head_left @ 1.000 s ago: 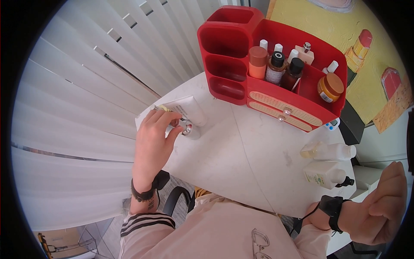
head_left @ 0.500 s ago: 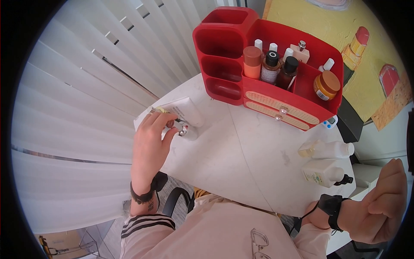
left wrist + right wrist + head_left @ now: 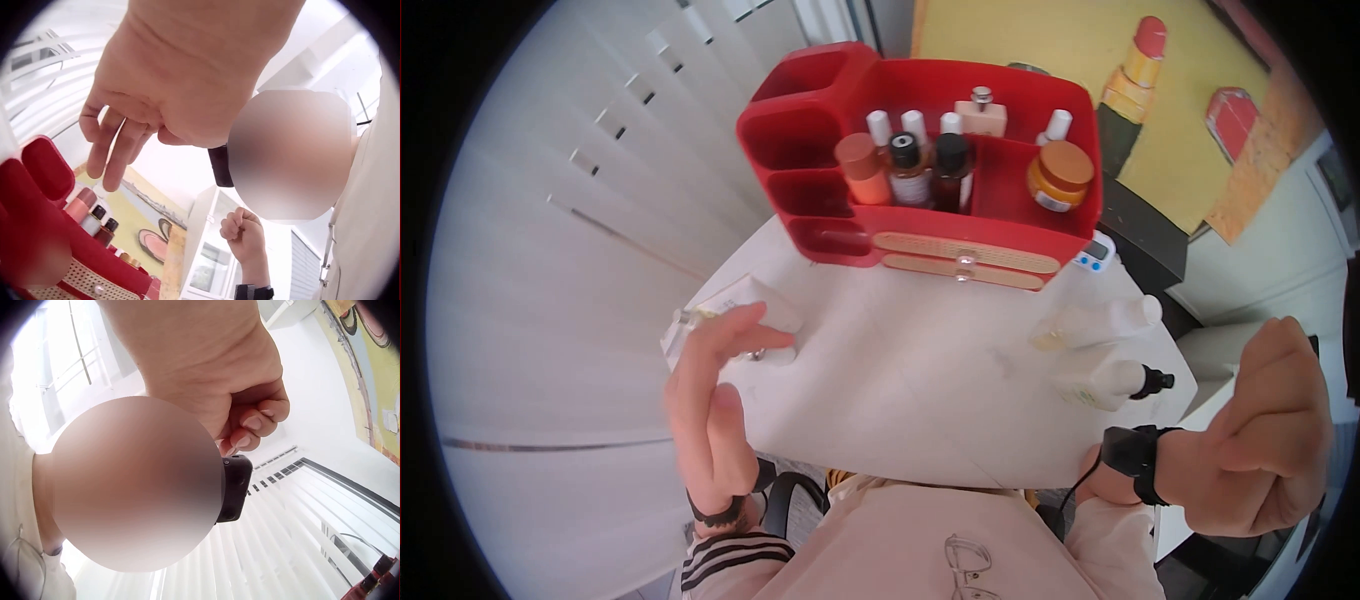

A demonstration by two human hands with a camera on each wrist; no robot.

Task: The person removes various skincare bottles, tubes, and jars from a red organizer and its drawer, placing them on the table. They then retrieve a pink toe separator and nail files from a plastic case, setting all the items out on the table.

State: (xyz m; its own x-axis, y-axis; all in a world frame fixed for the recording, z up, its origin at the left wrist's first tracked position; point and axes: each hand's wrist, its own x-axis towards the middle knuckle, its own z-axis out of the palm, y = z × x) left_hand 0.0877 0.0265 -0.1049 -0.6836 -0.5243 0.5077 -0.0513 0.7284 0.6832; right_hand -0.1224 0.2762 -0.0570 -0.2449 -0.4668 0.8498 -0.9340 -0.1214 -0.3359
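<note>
My left hand (image 3: 700, 400) is raised over the left end of the white table (image 3: 900, 380), its fingers loosely bent and nothing between them. Just beyond the fingers lie a white tube (image 3: 735, 293) and a small white container (image 3: 783, 354) with a shiny silver part, both partly covered by the hand. In the left wrist view the left fingers (image 3: 114, 153) hang apart. Out past the table's right edge, my right hand (image 3: 1250, 445) is curled into a fist. From the right wrist view, its fingers (image 3: 253, 422) are folded into the palm around nothing visible.
A red organizer (image 3: 1000, 230) with small bottles, an orange-lidded jar (image 3: 1060, 175) and two shallow drawers stands at the back. Near the right edge lie a clear bottle (image 3: 1090, 325) and a white pump bottle (image 3: 1095, 383). White blinds (image 3: 570, 330) hang along the left side.
The left hand has let go of the small silver-topped container, drawn back toward the body and loosened its fingers. The head view has shifted, while the right fist stays much the same.
</note>
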